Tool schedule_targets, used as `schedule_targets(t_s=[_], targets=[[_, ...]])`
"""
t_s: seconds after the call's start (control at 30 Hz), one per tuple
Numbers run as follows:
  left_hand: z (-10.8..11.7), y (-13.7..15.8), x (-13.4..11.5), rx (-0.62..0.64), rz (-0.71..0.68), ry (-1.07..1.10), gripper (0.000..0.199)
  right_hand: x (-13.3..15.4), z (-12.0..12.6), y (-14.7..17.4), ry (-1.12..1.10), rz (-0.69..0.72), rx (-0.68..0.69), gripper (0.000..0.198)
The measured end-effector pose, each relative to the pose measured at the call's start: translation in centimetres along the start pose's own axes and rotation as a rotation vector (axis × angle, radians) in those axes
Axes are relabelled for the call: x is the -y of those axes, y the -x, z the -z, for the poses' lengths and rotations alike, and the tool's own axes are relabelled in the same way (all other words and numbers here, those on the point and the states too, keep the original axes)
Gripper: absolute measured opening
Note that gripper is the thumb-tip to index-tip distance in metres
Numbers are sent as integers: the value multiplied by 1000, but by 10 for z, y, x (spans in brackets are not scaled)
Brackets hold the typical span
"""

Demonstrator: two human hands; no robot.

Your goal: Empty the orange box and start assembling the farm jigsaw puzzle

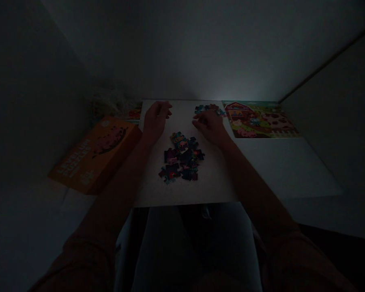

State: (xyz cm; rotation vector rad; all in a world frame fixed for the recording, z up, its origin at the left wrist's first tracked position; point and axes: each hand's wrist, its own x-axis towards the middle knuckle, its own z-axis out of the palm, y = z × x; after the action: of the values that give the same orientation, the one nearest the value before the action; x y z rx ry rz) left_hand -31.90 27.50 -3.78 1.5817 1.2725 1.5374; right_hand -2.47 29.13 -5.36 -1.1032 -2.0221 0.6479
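Note:
The scene is very dim. My left hand point(156, 120) is over the far left part of the white table, its fingers loosely bent and apart, with nothing seen in them. Across from it, my right hand point(210, 125) has curled fingers with a gap between thumb and forefinger, and no piece shows there. A loose heap of dark jigsaw puzzle pieces point(185, 156) lies between my forearms, nearer to me than both hands. Just behind my right hand is a smaller group of puzzle pieces point(205, 108), partly covered by that hand.
An orange puzzle box point(94, 154) stands at the left, beside my left forearm. Behind it lies crumpled clear plastic point(112, 99). A farm picture point(261, 120) with a barn and a cow lies at the back right. A wall rises behind the table.

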Motion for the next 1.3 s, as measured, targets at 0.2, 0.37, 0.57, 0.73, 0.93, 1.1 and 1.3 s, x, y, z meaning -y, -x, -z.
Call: schedule_targets(t_s=[0.2,0.37,0.57,0.73,0.93,1.1,1.3], targets=[[2,21,-20,-7,-187,-206,38,71,-33,45,167,136,233,55],[-6,92,-43,336,-148,-421,44,83,-34,117,400,36,288,72],[-2,167,-66,659,-147,-742,76,66,-3,170,529,-129,167,70],[8,167,-71,525,-63,-842,84,57,17,191,538,-190,56,64],[10,176,-72,308,83,-908,89,68,20,190,436,-151,14,60],[6,178,-77,179,121,-912,90,78,7,176,230,1,51,53],[6,175,-90,469,-15,-898,68,67,6,183,180,-15,50,47]])
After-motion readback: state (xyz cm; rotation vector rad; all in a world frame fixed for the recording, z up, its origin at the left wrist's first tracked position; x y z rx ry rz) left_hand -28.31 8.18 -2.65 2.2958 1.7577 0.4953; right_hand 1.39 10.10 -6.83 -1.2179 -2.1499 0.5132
